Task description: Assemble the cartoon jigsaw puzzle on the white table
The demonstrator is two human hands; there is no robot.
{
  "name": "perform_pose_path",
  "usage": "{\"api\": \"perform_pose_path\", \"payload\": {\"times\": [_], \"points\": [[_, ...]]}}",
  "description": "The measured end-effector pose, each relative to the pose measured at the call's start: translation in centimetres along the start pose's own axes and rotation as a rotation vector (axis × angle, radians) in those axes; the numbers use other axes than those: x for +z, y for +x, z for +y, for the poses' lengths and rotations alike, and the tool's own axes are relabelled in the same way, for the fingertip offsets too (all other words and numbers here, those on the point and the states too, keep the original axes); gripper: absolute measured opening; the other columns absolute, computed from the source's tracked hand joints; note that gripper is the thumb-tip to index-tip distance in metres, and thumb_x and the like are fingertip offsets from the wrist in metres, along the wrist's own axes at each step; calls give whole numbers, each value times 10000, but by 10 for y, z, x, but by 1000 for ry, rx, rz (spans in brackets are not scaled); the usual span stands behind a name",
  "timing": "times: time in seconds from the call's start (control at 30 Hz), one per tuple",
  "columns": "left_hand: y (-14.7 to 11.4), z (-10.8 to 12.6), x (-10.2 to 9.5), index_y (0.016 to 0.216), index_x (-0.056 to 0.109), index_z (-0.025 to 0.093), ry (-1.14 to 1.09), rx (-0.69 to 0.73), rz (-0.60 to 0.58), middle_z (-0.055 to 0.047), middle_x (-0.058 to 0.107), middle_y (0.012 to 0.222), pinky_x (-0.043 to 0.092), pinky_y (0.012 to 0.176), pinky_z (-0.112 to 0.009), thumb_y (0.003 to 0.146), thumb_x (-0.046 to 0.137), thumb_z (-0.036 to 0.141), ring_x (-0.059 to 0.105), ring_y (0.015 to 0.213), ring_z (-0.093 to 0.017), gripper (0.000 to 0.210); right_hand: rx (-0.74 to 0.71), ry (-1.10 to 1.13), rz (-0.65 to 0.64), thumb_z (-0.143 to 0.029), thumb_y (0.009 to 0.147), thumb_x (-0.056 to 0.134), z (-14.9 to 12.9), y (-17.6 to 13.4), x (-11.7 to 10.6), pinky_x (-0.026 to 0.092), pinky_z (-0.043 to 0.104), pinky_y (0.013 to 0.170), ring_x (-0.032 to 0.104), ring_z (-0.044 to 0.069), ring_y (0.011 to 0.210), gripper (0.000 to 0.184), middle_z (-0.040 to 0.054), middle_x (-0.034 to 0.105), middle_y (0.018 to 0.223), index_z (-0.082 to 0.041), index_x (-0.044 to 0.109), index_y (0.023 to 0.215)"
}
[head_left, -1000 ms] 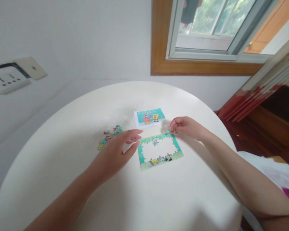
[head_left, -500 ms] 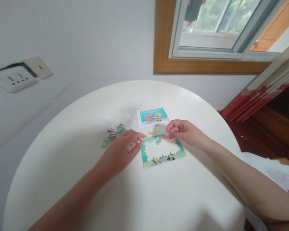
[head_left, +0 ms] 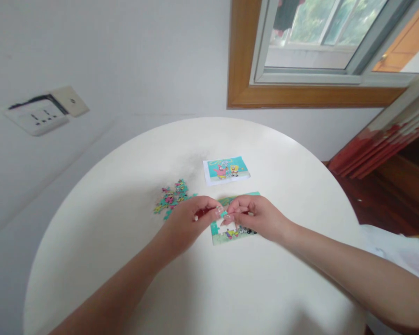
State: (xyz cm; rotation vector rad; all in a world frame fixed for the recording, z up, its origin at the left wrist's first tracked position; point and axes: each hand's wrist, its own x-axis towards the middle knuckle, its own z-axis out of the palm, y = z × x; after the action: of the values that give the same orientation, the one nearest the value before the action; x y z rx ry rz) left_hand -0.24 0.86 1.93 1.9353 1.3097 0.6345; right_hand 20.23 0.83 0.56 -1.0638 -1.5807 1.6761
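Observation:
A small teal puzzle piece (head_left: 224, 214) is between the fingertips of both hands, held just above the jigsaw puzzle (head_left: 218, 238). My left hand (head_left: 199, 215) pinches it from the left with thumb and forefinger. From the other side my right hand (head_left: 254, 215) has its fingers closed on it. The puzzle's border is assembled, teal at the sides and pale green along the bottom with cartoon feet; both hands cover much of its middle and right. To the left of my left hand lies a pile of loose puzzle pieces (head_left: 171, 197).
Behind the puzzle, a reference picture card (head_left: 230, 169) with two cartoon figures lies on the round white table (head_left: 125, 186). A wall with a socket (head_left: 38, 116) and a wooden-framed window (head_left: 314, 97) stand beyond. A red and white curtain (head_left: 380, 135) hangs at the right.
My right hand has moved left and nearer with the puzzle piece. My left hand has come right and closed its fingertips at the same piece. The view has shifted slightly.

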Motion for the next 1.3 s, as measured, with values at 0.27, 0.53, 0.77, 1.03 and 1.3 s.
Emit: {"api": "perform_pose_path", "payload": {"times": [0.27,0.53,0.77,1.03,1.3], "points": [[-1,-2,2,959,654,173,-236,-20,-90,-15,681,797,481,709,-271,803,604,351,636,764,-173,242,-14,59,-21,-334,806,667,1,-1,-3,449,243,641,602,101,656,174,35,734,819,-167,674,853],[-1,5,-2,867,690,188,-191,5,-37,12,662,721,440,639,-237,866,504,421,578,694,-141,298,8,80,-48,-435,798,678,-8,-2,-1,475,255,691,619,112,701,282,47,737,810,-162,709,861],[4,-5,-2,811,707,186,-185,-62,15,23,630,611,404,545,-218,801,558,411,535,563,-117,270,-67,-213,-37,-374,895,559,-2,-3,-9,450,244,640,599,116,675,255,38,743,867,-183,724,930],[16,-26,0,777,734,199,207,32,147,-14,635,772,435,644,-265,828,548,387,579,698,-151,268,-284,-696,88,-242,893,521,-7,3,-23,453,265,719,617,146,761,222,33,729,919,-208,734,948],[20,-38,18,776,738,228,332,175,254,-26,561,845,408,884,-382,819,641,322,543,894,-196,141,-445,-882,72,-153,878,519,-2,5,-16,463,305,786,611,184,840,236,54,726,858,-193,727,982]]}}
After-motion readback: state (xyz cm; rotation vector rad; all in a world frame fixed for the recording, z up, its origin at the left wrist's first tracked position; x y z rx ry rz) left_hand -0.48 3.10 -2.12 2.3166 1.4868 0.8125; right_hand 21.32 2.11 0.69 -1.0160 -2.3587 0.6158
